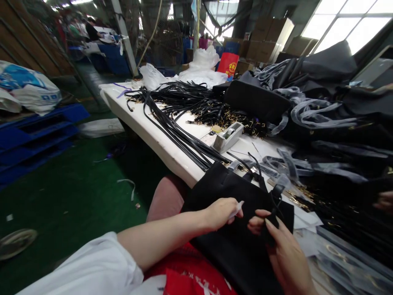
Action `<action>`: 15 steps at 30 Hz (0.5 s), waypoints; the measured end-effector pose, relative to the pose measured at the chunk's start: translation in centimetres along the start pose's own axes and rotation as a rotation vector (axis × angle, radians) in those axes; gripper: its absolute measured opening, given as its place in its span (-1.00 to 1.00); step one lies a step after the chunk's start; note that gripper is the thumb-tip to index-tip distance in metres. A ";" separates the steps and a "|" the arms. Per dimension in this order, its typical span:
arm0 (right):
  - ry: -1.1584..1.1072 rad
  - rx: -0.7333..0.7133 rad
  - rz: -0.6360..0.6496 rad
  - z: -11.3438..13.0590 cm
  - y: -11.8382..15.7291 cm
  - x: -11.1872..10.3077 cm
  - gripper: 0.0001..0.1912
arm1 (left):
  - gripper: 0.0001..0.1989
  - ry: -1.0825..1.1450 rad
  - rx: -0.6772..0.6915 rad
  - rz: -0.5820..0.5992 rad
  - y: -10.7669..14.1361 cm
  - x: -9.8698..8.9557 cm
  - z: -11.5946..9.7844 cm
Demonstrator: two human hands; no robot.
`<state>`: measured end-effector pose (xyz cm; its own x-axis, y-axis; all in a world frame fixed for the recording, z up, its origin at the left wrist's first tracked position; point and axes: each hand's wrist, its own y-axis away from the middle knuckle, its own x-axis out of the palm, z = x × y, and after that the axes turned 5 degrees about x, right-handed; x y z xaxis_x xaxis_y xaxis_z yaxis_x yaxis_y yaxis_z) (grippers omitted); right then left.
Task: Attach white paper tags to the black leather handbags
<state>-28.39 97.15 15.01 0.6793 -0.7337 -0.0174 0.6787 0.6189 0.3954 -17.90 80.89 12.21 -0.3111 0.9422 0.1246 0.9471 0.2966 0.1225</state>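
A black bag (227,188) lies across my lap and leans on the table's front edge. Above its front panel, my left hand (222,213) is closed on a small whitish translucent strip (237,209), perhaps tape or plastic film. My right hand (287,246) pinches a small black piece (272,223) that hangs on a thin cord near the bag's right handle; its exact kind is hard to make out. The handles (278,190) rise from the bag's top edge, partly wrapped in clear plastic.
A white table (153,135) holds long black straps (181,135) with gold clasps, a tape dispenser (229,137) and a red bag (228,64). Black bags with plastic-wrapped handles (319,110) pile up at right. Blue pallets (37,135) stand left. Another person's hand (385,203) shows at the right edge.
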 end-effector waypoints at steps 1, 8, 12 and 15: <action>-0.009 -0.019 -0.010 0.0 0.0 0.0 -0.60 | -0.80 -0.004 -0.047 0.000 -0.2 0.2 0.0; -0.029 -0.074 -0.036 0.1 -0.2 -0.1 -0.61 | -0.85 -0.029 -0.081 0.015 -0.8 0.8 -0.3; 0.177 -0.103 -0.066 -0.1 -0.6 -0.5 -0.61 | -0.81 -0.053 -0.045 0.002 -0.7 1.2 0.1; 0.356 -0.144 -0.057 -0.2 -0.9 -0.6 -0.56 | -0.69 -0.014 -0.001 -0.056 -0.9 1.5 -0.1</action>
<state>-29.31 97.10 14.45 0.6768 -0.6402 -0.3635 0.7330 0.6319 0.2519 -19.21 82.07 12.41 -0.3624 0.9262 0.1039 0.9282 0.3486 0.1300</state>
